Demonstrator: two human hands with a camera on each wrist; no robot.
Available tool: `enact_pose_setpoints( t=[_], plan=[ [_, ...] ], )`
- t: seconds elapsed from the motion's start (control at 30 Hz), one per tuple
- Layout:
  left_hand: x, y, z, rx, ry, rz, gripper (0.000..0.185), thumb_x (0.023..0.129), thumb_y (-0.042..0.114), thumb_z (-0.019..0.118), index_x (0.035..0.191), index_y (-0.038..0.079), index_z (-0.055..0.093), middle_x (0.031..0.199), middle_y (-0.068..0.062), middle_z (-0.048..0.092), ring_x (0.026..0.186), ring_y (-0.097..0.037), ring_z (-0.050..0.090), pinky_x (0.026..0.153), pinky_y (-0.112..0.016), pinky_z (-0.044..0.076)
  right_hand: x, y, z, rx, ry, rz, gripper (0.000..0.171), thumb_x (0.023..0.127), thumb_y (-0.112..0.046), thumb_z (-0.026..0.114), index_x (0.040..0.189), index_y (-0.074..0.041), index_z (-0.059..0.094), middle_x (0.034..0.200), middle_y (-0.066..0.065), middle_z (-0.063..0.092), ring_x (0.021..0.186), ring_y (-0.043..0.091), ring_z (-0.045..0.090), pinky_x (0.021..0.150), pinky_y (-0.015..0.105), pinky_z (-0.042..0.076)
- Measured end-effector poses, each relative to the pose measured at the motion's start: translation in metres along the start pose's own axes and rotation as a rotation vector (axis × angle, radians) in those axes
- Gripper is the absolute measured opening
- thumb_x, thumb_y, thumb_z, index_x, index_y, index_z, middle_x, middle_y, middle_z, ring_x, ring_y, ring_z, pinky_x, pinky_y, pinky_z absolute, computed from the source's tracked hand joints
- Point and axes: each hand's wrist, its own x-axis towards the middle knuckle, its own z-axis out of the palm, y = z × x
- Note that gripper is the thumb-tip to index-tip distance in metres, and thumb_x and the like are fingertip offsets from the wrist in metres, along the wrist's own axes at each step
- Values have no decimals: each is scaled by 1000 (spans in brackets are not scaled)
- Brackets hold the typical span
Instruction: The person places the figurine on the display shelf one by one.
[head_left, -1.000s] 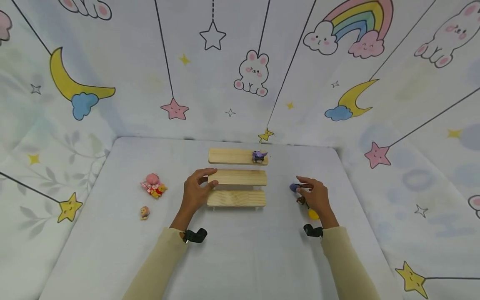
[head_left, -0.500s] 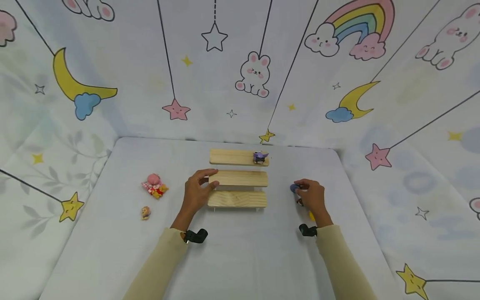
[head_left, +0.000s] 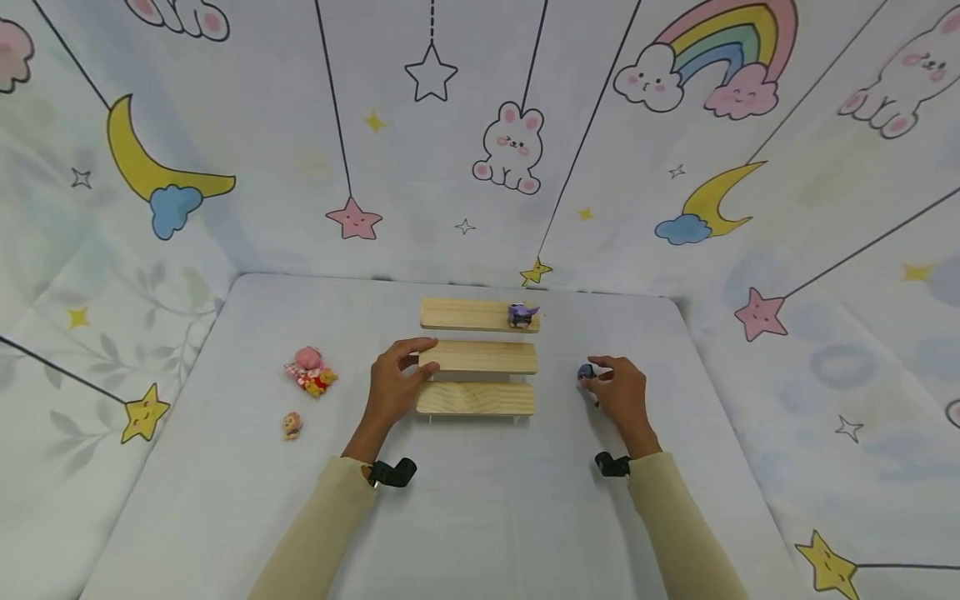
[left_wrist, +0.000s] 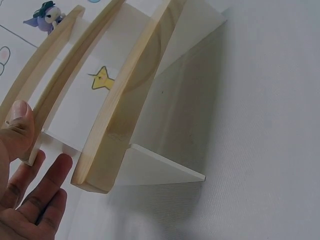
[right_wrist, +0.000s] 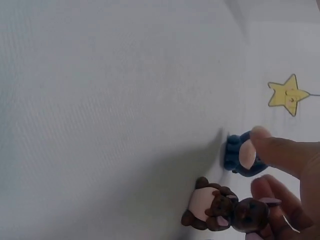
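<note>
My left hand (head_left: 397, 379) grips the left end of the middle plank of a three-tier wooden display shelf (head_left: 480, 357). In the left wrist view, its thumb (left_wrist: 19, 122) lies on that plank, with the fingers on the other side. Over the table at the right, my right hand (head_left: 622, 393) pinches a small blue figurine (head_left: 585, 372) between thumb and fingers. The right wrist view shows the figurine's pale belly (right_wrist: 247, 154). Close by the fingers is a dark brown bear figurine (right_wrist: 250, 214) holding a smaller bear. The right hand mostly hides it in the head view.
A purple figurine (head_left: 521, 314) stands at the right end of the top plank. Left of the shelf lie a pink-and-red figurine (head_left: 307, 360), a yellow-orange one (head_left: 320, 381) and a small tan one (head_left: 292, 426). Printed cloth walls (head_left: 420, 167) rise behind the white table (head_left: 465, 517).
My right hand has moved slightly left, its fingers closing round the blue figurine. The brown and yellow figurines beneath it have become covered in the head view. The left hand keeps its hold.
</note>
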Motion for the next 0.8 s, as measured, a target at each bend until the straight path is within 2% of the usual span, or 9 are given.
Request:
enact_pose_setpoints(
  t=[0.13, 0.2, 0.4, 0.8],
  plan=[
    [0, 1, 0, 13, 0, 2, 41, 92, 10, 82, 132, 8, 74, 141, -14, 67, 135, -32, 61, 114, -50, 53, 1, 3, -2, 6, -55, -10, 49, 92, -5, 82, 139, -10, 71, 140, 22, 65, 120, 41, 68, 75, 43, 66],
    [0, 1, -1, 16, -5, 2, 41, 92, 10, 82, 133, 9, 74, 141, -13, 67, 134, -32, 61, 114, -50, 53, 2, 3, -2, 1, -84, 4, 47, 94, -5, 80, 140, -11, 70, 142, 22, 65, 124, 43, 65, 83, 47, 65],
    [0, 2, 0, 34, -12, -16, 41, 93, 12, 82, 133, 10, 74, 141, -11, 67, 133, -30, 62, 114, -47, 54, 4, 2, 2, -25, -96, 4, 41, 96, -4, 79, 136, -9, 73, 134, 23, 71, 123, 43, 65, 102, 57, 57],
    [0, 4, 0, 28, -7, -5, 42, 92, 7, 82, 133, 8, 74, 141, -13, 68, 132, -31, 62, 113, -49, 54, 1, -8, 4, -36, 10, -86, 34, 93, -5, 82, 126, -5, 77, 119, 20, 78, 107, 38, 72, 95, 54, 59]
  ],
)
